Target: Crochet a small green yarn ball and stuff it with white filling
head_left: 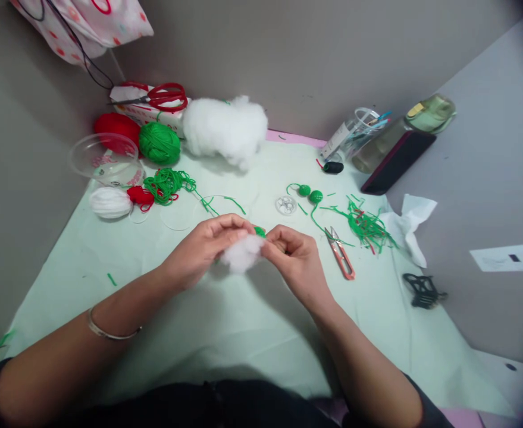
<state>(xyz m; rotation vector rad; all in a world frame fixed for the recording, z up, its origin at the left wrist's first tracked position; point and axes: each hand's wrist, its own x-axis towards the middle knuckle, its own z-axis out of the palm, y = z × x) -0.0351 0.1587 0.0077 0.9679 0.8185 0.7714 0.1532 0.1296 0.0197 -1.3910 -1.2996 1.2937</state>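
Note:
A small tuft of white stuffing (242,255) is pinched between my two hands over the middle of the table. My left hand (207,244) is closed on its left side, thumb against the fluff. My right hand (294,255) is closed at its right edge, fingertips curled in. Between the fingertips shows a bit of a small green crocheted piece (259,230), mostly hidden by fingers and stuffing. Past the hands lie two small green crocheted balls (316,197) with yarn tails and a round clear case (285,205). Orange thread snips (342,255) rest to the right.
A large wad of stuffing (225,128) sits at the back, beside a green yarn ball (159,143), red-handled scissors (167,97) and a clear plastic tub (105,157). Yarn scraps (368,226), a phone (397,161), a bottle (431,113) and a black claw clip (424,291) are on the right.

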